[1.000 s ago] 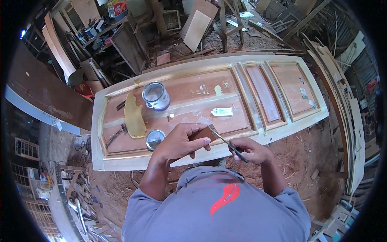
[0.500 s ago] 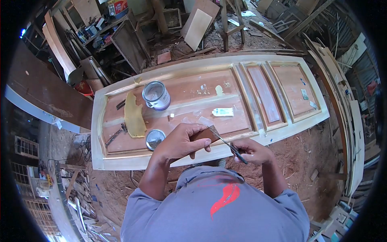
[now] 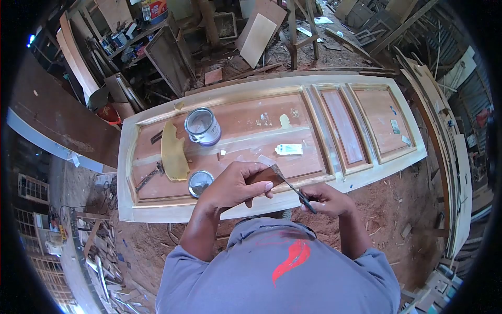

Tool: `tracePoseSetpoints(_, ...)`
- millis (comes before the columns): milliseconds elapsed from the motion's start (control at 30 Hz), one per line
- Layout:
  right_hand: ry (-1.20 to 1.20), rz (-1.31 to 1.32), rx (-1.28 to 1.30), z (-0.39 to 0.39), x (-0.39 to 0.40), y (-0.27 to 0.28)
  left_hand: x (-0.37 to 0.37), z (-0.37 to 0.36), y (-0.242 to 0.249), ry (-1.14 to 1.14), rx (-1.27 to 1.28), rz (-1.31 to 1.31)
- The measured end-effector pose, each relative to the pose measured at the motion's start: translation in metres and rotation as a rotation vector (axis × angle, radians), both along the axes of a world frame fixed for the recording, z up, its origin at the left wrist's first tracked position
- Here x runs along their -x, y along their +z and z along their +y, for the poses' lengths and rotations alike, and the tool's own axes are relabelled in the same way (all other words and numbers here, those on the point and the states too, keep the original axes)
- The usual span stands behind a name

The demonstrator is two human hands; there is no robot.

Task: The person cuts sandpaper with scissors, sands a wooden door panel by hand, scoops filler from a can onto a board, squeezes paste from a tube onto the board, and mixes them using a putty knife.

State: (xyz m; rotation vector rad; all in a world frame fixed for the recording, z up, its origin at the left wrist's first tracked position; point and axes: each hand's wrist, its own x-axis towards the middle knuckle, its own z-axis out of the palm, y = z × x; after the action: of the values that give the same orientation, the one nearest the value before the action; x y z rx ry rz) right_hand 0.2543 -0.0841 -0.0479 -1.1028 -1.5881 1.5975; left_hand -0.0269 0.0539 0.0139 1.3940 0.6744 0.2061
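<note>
The left hand, at the centre of the frame, is closed around a flat brown piece, with the thumb lying along its near side. The right hand, just right of centre, has its fingers closed on the dark handle of a thin tool; the tool slants up and left, and its tip meets the right edge of the brown piece. The two hands are apart, both near the lower edge of the door.

Largest of the things about them is the panelled wooden door, lying flat across the middle of the frame. On its large left panel, left of centre in the frame, lies a curved yellow sheet with a ragged right side. Just right of the sheet's upper part stands an open can. Below the can, near the left forearm, is a round shallow tin. A white tube lies above and to the right of the brown piece. Smaller again, a dark narrow strip lies left of the sheet, and a tiny white block sits below the can.
</note>
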Motion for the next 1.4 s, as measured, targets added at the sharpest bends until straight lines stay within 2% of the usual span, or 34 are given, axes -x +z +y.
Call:
tracePoseSetpoints(300,-0.009,0.057,-0.056,0.004,-0.004,-0.009,0.0,0.002,0.002,-0.003,0.031,-0.014)
tracePoseSetpoints(400,0.005,0.0,-0.085,0.005,-0.004,-0.009,0.0,0.004,0.0,0.001,0.036,-0.021)
tracePoseSetpoints(500,-0.058,0.113,0.039,0.003,0.001,-0.008,0.002,0.006,-0.001,-0.008,0.023,-0.016)
tracePoseSetpoints(700,-0.085,0.142,0.044,0.006,0.008,-0.003,-0.005,0.001,0.001,-0.049,0.028,0.002)
tracePoseSetpoints(1000,-0.032,-0.033,0.018,0.008,-0.003,-0.014,-0.004,0.004,-0.003,-0.022,0.093,-0.018)
tracePoseSetpoints(1067,-0.052,0.023,-0.002,0.007,0.0,-0.009,-0.002,0.004,-0.005,-0.037,0.103,-0.038)
tracePoseSetpoints(1200,-0.091,0.04,0.101,0.004,0.005,-0.02,0.0,0.002,-0.001,0.066,0.085,-0.063)
tracePoseSetpoints(1300,-0.124,0.216,0.137,0.005,0.006,-0.028,0.0,0.008,-0.007,0.159,-0.024,-0.077)
tracePoseSetpoints(1400,-0.155,0.18,0.029,0.004,0.018,-0.027,-0.001,0.005,-0.011,0.235,-0.007,-0.12)
